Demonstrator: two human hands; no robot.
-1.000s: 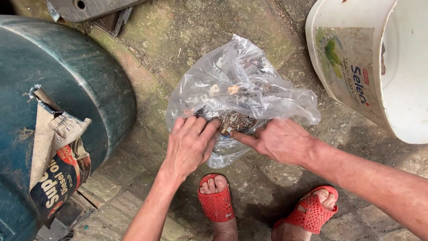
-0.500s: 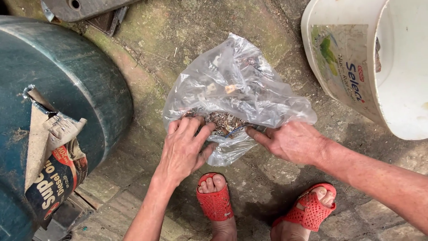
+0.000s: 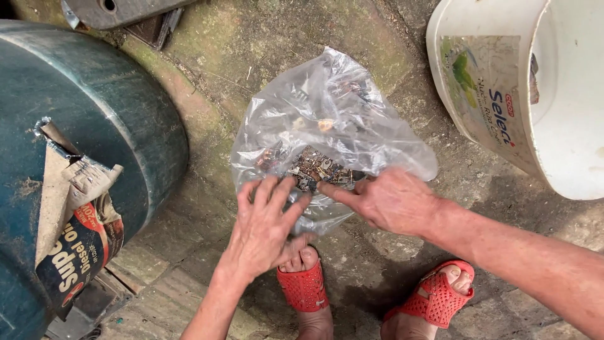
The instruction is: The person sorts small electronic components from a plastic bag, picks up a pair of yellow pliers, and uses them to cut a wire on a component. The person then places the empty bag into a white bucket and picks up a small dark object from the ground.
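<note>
Clear plastic bag holds small metal scraps; left hand and right hand press it, fingers spread.

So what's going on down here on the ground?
A person crouches over a clear plastic bag lying on the stone floor. The left hand and right hand press on its near edge, beside a heap of small brownish bits inside. A dark drum and white bucket stand alongside.

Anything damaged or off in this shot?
Yes: the paper label on the dark green drum at left is torn and peeling away. The clear plastic bag under the left hand and right hand is crumpled but looks intact.
</note>
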